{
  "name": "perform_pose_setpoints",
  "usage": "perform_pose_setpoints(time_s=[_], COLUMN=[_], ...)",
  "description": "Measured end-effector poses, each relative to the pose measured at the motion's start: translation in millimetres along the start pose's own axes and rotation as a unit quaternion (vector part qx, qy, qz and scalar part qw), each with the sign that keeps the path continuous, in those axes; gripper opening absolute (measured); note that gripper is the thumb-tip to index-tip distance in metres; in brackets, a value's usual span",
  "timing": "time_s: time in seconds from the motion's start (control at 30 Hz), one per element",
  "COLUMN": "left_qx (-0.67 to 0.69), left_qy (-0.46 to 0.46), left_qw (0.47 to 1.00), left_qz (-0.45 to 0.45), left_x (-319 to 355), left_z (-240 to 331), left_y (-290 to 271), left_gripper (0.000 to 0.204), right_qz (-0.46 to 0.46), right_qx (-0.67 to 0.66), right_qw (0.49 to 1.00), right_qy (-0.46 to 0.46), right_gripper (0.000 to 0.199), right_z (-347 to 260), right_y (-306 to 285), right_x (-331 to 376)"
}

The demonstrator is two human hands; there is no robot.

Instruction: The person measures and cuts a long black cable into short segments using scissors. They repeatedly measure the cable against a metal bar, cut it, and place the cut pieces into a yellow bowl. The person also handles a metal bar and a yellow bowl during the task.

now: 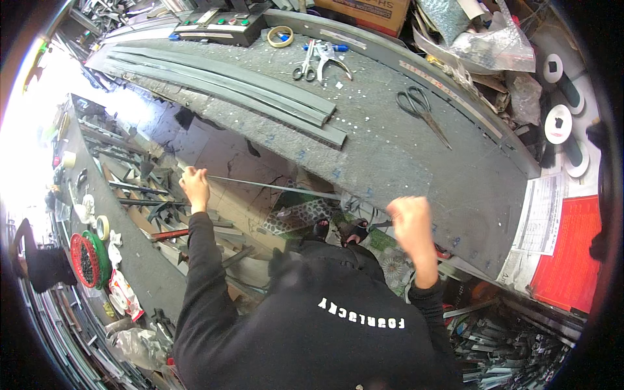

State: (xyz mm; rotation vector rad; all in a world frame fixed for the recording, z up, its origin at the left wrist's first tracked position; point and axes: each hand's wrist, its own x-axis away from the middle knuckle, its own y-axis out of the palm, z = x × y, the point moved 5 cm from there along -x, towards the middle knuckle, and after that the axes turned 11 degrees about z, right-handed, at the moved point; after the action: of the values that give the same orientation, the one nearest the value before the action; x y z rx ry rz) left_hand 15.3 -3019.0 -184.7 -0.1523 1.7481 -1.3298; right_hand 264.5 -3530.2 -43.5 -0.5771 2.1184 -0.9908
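- The thin metal strip [273,187] lay nearly level across the gap between the two benches, its long axis running from the person's left to the right, dipping slightly toward the right end.
- Its left end sat in the left hand [194,184], which was closed around it in a pinching fist; its right end reached the near edge of the grey workbench [416,162] and was lost there among clutter, so whether it rested on the edge could not be told.
- The left hand was therefore the one on the strip; the right hand [411,218] was apart from it, off to the right and nearer the person, in front of the bench edge.
- The right hand was curled into a fist and blurred; whether it held anything could not be told.
- The strip looked narrow, straight, grey and slightly shiny, far longer than it was wide.
- Farther out on the bench top lay a stack of long grey profiles [247,91], roughly parallel to the strip.
- Beyond them were black-handled scissors [422,110], a second pair of scissors [304,68] beside pliers [330,58], and a roll of tape [280,36].
- To the person's left, a side bench [140,260] carried a red and green coil [88,260].
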Motion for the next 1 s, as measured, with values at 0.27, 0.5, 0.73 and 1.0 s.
perform_pose_setpoints(time_s=[0.27,0.5,0.73,1.0], left_qx=[-0.034,-0.009,0.024,-0.13], left_qy=[0.028,-0.006,0.054,0.053], left_qw=[0.996,0.986,0.986,0.982], left_qz=[0.082,0.165,0.158,0.124], left_x=[-66.8,-123.1,-133.1,-142.9], left_z=[-36.4,15.5,65.6,69.8], left_y=[8.6,31.8,61.7,72.9], left_gripper=[0.024,0.025,0.025,0.019], right_qz=[-0.197,0.141,0.209,0.061], right_qx=[-0.236,-0.068,-0.154,-0.543], right_qw=[0.926,0.913,0.828,0.547], right_qy=[0.218,0.378,0.496,0.634], right_gripper=[0.017,0.027,0.009,0.02], right_z=[28.5,126.6,187.9,120.3], right_y=[61.4,-224.4,-160.3,24.9], right_x=[98.1,152.2,348.6,507.4])
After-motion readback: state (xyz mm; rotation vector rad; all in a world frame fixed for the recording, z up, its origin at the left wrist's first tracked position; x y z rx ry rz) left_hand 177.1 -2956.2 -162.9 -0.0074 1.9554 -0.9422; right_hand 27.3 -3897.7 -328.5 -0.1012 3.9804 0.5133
